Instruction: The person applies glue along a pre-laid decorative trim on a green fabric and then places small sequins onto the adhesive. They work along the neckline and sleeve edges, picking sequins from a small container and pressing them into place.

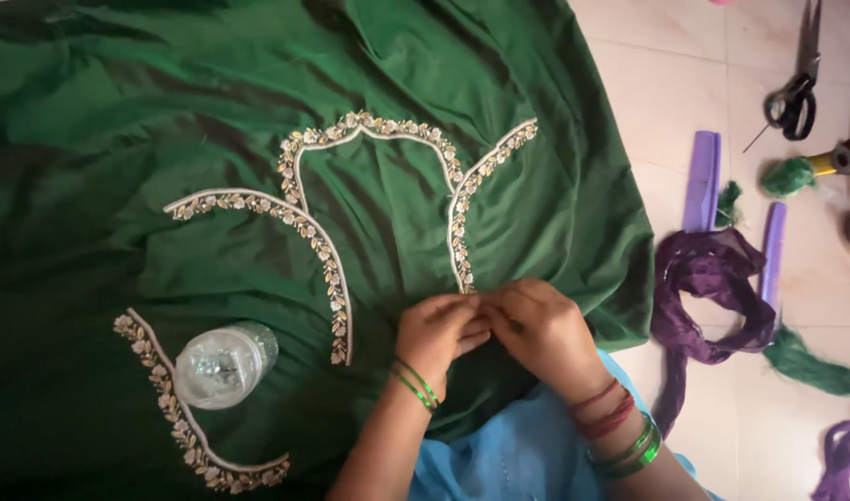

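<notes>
jar (223, 365) lies on the cloth (119, 121); scissors (796, 88) lie right on the floor (666, 65).

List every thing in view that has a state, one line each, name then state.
Green cloth: spread on the floor, creased.
Bead trim: lying flat on the cloth, lower end at the hands.
Left hand: pinched shut at the trim end.
Right hand: fingers closed, touching the left hand.
Jar: lying on its side on the cloth.
Scissors: shut, on the tiles.
Purple cloth strip: crumpled, looped.

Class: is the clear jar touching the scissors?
Apart. The head view shows the jar on the green cloth and the scissors across the floor.
</notes>
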